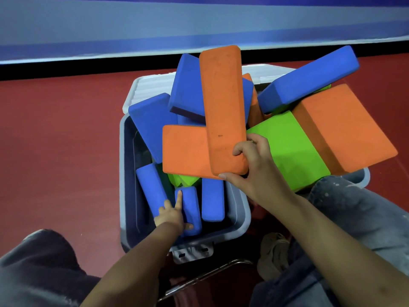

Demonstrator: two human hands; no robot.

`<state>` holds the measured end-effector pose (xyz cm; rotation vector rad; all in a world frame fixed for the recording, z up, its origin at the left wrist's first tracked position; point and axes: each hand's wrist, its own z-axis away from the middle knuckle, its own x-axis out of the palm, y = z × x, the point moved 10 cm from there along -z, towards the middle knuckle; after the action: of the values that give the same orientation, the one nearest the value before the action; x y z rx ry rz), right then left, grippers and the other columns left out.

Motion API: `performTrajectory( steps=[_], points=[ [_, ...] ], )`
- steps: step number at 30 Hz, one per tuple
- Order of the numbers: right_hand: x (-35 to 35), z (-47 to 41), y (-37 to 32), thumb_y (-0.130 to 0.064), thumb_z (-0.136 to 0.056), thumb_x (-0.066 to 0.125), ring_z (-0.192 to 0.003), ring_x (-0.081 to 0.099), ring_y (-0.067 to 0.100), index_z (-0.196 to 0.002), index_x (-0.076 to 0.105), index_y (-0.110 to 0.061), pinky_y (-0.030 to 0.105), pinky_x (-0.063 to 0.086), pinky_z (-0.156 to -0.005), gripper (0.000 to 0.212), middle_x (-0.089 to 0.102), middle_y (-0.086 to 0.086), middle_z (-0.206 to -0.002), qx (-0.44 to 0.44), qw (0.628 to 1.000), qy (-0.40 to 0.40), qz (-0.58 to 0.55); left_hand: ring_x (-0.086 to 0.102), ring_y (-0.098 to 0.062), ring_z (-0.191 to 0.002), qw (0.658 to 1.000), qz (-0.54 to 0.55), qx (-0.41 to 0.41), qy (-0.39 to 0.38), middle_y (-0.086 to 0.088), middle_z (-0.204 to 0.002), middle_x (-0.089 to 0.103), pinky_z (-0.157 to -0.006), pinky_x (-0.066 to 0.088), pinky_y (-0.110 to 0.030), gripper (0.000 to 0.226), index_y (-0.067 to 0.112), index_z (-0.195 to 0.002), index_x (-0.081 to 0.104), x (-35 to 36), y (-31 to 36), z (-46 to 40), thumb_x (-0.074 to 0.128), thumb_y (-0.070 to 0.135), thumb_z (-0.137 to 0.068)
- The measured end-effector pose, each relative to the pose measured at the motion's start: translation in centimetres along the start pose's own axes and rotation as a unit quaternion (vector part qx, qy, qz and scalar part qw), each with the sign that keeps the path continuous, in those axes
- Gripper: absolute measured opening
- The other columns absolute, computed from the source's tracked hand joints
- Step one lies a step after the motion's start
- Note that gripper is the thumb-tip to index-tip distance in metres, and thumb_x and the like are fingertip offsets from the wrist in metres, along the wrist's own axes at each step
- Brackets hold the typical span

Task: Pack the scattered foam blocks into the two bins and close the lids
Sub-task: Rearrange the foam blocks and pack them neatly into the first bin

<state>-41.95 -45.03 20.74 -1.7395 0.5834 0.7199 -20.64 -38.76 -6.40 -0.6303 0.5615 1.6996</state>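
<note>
While the left hand (174, 214) rests extended fingers on an upright blue block (188, 209) inside the grey bin (127, 185), the right hand (247, 160) grips the long orange block (223, 107); lower it flat, since soft matte slabs overfill the rim.

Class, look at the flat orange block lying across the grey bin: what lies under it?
Under the flat orange block, green blocks peek out, with blue blocks standing nearby. Anything deeper is covered.
</note>
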Motion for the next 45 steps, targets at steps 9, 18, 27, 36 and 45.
performTrajectory(
  steps=[9, 18, 27, 36, 45],
  points=[
    [-0.5, 0.0, 0.4, -0.029, -0.067, 0.084, -0.115, 0.046, 0.020, -0.101, 0.042, -0.029, 0.029, 0.040, -0.098, 0.053, 0.036, 0.010, -0.130, 0.001, 1.000, 0.010, -0.015, 0.046, -0.035, -0.122, 0.959, 0.205, 0.154, 0.120, -0.018, -0.137, 0.043, -0.097, 0.039, -0.034, 0.056, 0.011, -0.146, 0.035, -3.1, 6.7, 0.7, 0.054, 0.022, -0.094],
    [-1.5, -0.1, 1.9, -0.021, -0.071, 0.081, -0.111, 0.036, 0.001, -0.109, 0.050, -0.011, -0.004, 0.029, -0.083, 0.051, 0.035, 0.010, -0.131, 0.024, 0.999, 0.009, -0.027, 0.033, -0.035, -0.128, 0.967, 0.135, 0.158, 0.146, -0.019, -0.143, 0.030, -0.107, 0.028, -0.034, 0.073, 0.025, -0.153, 0.020, -2.0, 10.5, -0.7, 0.056, 0.043, -0.092],
    [-1.4, 0.0, 2.1, -0.019, -0.078, 0.071, -0.116, 0.040, 0.008, -0.142, 0.034, -0.035, 0.005, 0.028, -0.102, 0.076, 0.023, -0.003, -0.132, 0.004, 0.999, -0.024, -0.026, 0.057, -0.031, -0.087, 0.988, 0.152, 0.039, -0.007, -0.026, -0.120, 0.051, -0.082, 0.045, -0.034, 0.117, 0.027, -0.144, -0.032, 2.9, 11.9, -1.4, 0.052, 0.073, -0.077],
    [-1.4, 0.1, 2.5, -0.022, -0.076, 0.076, -0.122, 0.042, 0.014, -0.140, 0.036, -0.039, 0.004, 0.028, -0.102, 0.077, 0.023, -0.006, -0.132, 0.011, 0.999, -0.026, -0.032, 0.056, -0.034, -0.107, 0.970, 0.239, 0.008, 0.038, -0.021, -0.131, 0.032, -0.090, 0.045, -0.035, 0.104, 0.027, -0.152, -0.007, 1.0, 10.5, -0.7, 0.065, 0.053, -0.082],
    [-1.9, 0.0, 2.5, -0.030, -0.070, 0.081, -0.122, 0.042, 0.014, -0.139, 0.038, -0.039, 0.014, 0.033, -0.104, 0.082, 0.025, -0.005, -0.133, 0.011, 1.000, 0.009, -0.019, 0.023, -0.032, -0.138, 0.991, -0.025, 0.085, 0.097, -0.014, -0.157, 0.006, -0.108, 0.028, -0.042, 0.084, 0.027, -0.153, -0.007, 1.1, 10.6, 0.9, 0.044, 0.056, -0.093]
  ],
)
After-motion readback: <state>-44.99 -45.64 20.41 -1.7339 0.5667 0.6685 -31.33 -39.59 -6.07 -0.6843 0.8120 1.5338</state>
